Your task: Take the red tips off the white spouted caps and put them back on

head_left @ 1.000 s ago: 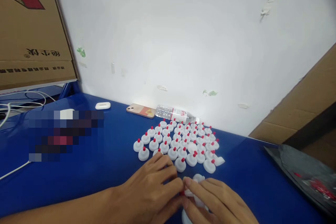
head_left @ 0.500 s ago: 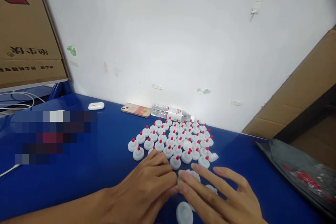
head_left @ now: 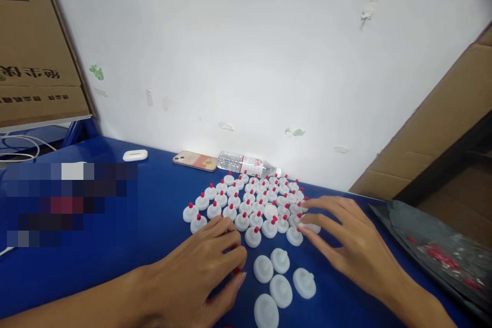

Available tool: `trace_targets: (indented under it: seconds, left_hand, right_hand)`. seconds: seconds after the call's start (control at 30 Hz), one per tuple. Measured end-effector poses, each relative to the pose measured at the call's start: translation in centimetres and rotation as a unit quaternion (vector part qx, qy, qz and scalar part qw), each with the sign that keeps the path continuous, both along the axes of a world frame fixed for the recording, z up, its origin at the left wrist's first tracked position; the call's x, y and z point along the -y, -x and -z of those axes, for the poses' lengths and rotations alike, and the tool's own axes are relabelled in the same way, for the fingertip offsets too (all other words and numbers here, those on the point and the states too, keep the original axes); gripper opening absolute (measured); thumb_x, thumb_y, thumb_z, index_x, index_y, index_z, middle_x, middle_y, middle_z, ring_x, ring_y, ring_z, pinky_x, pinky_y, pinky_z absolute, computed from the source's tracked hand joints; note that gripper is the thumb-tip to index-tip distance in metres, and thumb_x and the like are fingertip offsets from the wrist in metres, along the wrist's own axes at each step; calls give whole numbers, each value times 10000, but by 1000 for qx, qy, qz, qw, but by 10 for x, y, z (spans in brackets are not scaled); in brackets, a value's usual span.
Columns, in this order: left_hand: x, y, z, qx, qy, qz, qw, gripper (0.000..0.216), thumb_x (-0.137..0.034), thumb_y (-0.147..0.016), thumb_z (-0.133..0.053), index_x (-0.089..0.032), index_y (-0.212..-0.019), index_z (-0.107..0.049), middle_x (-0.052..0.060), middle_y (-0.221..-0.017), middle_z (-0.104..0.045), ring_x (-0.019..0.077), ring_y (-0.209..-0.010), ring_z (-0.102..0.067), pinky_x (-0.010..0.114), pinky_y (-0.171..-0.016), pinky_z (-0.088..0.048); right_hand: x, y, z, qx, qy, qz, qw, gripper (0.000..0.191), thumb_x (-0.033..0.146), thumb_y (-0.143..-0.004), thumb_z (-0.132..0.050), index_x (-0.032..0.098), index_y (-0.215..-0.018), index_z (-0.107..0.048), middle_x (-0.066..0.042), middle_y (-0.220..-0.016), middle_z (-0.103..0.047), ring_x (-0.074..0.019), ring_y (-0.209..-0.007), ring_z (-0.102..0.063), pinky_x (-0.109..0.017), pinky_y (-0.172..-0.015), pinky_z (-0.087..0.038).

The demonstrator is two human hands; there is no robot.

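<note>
On a blue table (head_left: 161, 205), rows of white domed pieces (head_left: 245, 208), tipped in red, are set out in the middle, with five untipped white discs (head_left: 281, 291) laid nearer. At the cluster's near left edge, the left hand (head_left: 205, 269) is curled, a small red tip (head_left: 237, 269) pinched between thumb and forefinger. The right hand (head_left: 330, 236) is held with fingers spread over the cluster's right edge; whether anything is touched there cannot be told. At the far right, a grey plastic bag (head_left: 403, 218) is laid open-looking — red bits (head_left: 442, 256) are seen through its clear part. By the far wall, a clear bottle (head_left: 251, 165) is laid on its side, capped — its contents cannot be made out. A carton (head_left: 38, 46) is placed at left, its inside hidden.
</note>
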State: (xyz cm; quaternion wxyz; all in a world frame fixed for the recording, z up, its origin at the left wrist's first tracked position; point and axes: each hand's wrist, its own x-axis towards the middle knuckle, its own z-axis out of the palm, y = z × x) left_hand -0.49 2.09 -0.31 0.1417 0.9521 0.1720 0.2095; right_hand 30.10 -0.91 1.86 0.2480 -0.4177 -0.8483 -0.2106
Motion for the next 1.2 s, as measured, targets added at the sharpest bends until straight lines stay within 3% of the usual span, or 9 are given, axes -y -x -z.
trace_targets:
  seconds: [0.13, 0.23, 0.43, 0.67, 0.87, 1.0, 1.1, 1.2]
  left_hand:
    - [-1, 1, 2, -27, -7, -7, 1000, 127, -152, -918, -486, -186, -800, -519, 37, -825, -572, 202, -843, -481, 378, -874, -402]
    - [-2, 1, 4, -58, -16, -17, 998, 221, -163, -938, -473, -190, -719, -481, 13, -723, -551, 186, -794, -483, 394, -930, -381]
    - [-4, 1, 1, -124, -28, -6, 992, 301, -165, -993, -370, -190, -721, -497, 16, -711, -576, 179, -744, -482, 363, -836, -409]
    - [-2, 3, 0, -154, -11, -7, 988, 161, -186, -931, -477, -206, -777, -517, 15, -790, -605, 200, -803, -526, 362, -852, -423]
    - [-10, 6, -4, -93, -55, -4, 994, 216, -227, -984, -408, -205, -816, -542, 31, -797, -609, 216, -803, -540, 383, -863, -409]
    - [-25, 10, -12, -76, -144, -117, 980, 317, -212, -1009, -341, -198, -752, -524, 38, -709, -592, 213, -706, -512, 357, -680, -384]
    - [-33, 13, -15, -104, -190, -208, 954, 299, -276, -1005, -385, -200, -755, -530, 41, -679, -600, 225, -689, -541, 331, -610, -361]
    - [-34, 13, -13, -146, -197, -229, 942, 251, -309, -995, -424, -200, -808, -552, 47, -710, -635, 233, -695, -603, 304, -578, -370]
  right_hand:
    - [2, -2, -4, -5, 36, 14, 999, 65, 215, -948, -590, 221, -983, -644, 5, -788, -647, -153, -672, -564, -392, -845, -382]
    - [4, -3, -5, 6, 95, 11, 995, 61, 227, -958, -559, 217, -934, -614, 48, -670, -585, -127, -586, -509, -391, -859, -361]
    - [9, 4, -6, 41, 233, 68, 969, 116, 270, -960, -513, 233, -875, -583, 47, -596, -579, -164, -607, -537, -330, -685, -341]
    - [10, 12, -6, 44, 306, 83, 947, 107, 236, -940, -498, 241, -857, -564, 42, -634, -640, -182, -660, -584, -330, -698, -349]
    - [10, 12, -2, 36, 311, 86, 946, 111, 264, -949, -511, 237, -856, -566, 27, -707, -666, -180, -694, -596, -327, -704, -353]
    - [9, 9, 0, 34, 272, 80, 958, 221, 371, -999, -482, 229, -871, -593, 10, -701, -647, -186, -699, -598, -331, -713, -351]
    - [7, 7, 0, 40, 209, 60, 975, 299, 339, -1039, -415, 210, -846, -603, 2, -670, -622, -169, -653, -575, -324, -696, -341]
    - [6, 7, 2, 44, 147, 20, 988, 342, 257, -1046, -392, 197, -762, -572, 7, -635, -597, -145, -597, -538, -315, -676, -334]
